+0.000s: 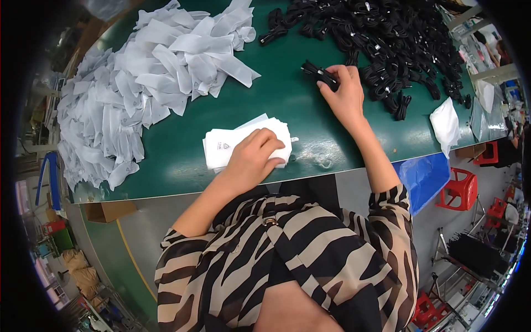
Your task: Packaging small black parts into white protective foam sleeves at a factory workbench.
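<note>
A stack of flat white plastic bags (221, 148) lies near the front edge of the table, with a small dark print on the top one. Over its right part rests my left hand (251, 157), fingers bent and thumb and fingertips closed at the top bag's right end. Farther back and to the right, my right hand (345, 94) grips a coiled black cable (318, 72) between thumb and fingers, just above the tabletop. Part of that cable is hidden behind the fingers.
A large heap of translucent white bags (144, 72) covers the table's left side. Many coiled black cables (381, 44) are piled at the back right. A crumpled white bag (444, 124) sits at the right edge, above a blue bin (425, 176) and a red stool (460, 188).
</note>
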`<action>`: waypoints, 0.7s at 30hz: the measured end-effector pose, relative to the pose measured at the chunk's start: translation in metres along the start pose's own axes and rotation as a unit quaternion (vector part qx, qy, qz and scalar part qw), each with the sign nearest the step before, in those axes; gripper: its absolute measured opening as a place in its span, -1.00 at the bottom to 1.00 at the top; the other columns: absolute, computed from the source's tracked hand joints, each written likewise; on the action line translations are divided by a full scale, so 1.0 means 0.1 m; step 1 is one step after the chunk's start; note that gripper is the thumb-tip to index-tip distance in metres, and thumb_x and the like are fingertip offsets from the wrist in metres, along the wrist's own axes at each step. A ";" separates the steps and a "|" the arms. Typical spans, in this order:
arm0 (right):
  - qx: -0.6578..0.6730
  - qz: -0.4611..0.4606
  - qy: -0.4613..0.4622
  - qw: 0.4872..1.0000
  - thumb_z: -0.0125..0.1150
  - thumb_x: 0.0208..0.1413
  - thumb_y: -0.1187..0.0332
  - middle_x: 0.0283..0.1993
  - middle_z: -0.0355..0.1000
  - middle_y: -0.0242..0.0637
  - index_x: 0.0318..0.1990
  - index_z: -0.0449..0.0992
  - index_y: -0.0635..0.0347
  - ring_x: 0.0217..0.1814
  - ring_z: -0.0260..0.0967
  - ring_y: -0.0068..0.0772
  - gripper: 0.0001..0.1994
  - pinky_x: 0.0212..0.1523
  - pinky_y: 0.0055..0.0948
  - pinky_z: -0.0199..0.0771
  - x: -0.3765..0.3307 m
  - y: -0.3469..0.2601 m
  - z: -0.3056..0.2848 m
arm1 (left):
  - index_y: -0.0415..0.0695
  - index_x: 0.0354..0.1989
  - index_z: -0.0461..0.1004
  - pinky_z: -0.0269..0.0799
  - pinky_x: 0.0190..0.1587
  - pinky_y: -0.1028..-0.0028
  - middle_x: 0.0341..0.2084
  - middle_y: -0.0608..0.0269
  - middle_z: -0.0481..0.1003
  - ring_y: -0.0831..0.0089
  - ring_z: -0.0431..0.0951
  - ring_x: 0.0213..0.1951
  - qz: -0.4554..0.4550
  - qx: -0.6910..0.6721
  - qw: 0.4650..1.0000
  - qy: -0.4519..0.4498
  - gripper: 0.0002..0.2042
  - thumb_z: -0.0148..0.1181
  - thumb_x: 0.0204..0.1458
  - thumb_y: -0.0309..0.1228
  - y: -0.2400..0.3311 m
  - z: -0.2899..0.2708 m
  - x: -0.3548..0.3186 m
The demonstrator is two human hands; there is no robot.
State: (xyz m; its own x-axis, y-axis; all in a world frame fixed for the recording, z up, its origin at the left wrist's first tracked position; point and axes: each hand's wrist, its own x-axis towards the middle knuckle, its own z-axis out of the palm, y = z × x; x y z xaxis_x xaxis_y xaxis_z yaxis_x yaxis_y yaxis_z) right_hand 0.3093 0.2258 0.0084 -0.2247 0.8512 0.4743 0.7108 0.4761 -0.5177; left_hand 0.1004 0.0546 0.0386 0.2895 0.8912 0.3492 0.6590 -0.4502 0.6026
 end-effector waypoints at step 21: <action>0.267 0.001 -0.221 0.938 0.41 -0.05 0.54 -0.17 0.41 -0.31 -0.11 0.44 0.27 -0.30 0.42 -0.58 -0.66 -0.44 -0.59 0.39 -1.08 -0.55 -0.53 | -0.26 -0.37 0.42 0.40 -0.33 0.39 -0.34 0.12 0.46 0.31 0.47 -0.38 -0.103 -0.164 0.977 0.085 -0.92 0.20 0.00 -0.65 0.07 0.08 0.02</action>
State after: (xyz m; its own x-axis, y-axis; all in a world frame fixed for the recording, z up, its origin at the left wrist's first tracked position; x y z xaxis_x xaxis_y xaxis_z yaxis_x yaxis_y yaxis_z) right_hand 0.3295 0.0959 0.0233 -0.5616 0.8047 0.1924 0.3025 0.4161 -0.8575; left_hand 0.1110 0.0538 0.0380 0.0357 0.9551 0.2942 0.4254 -0.2809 0.8603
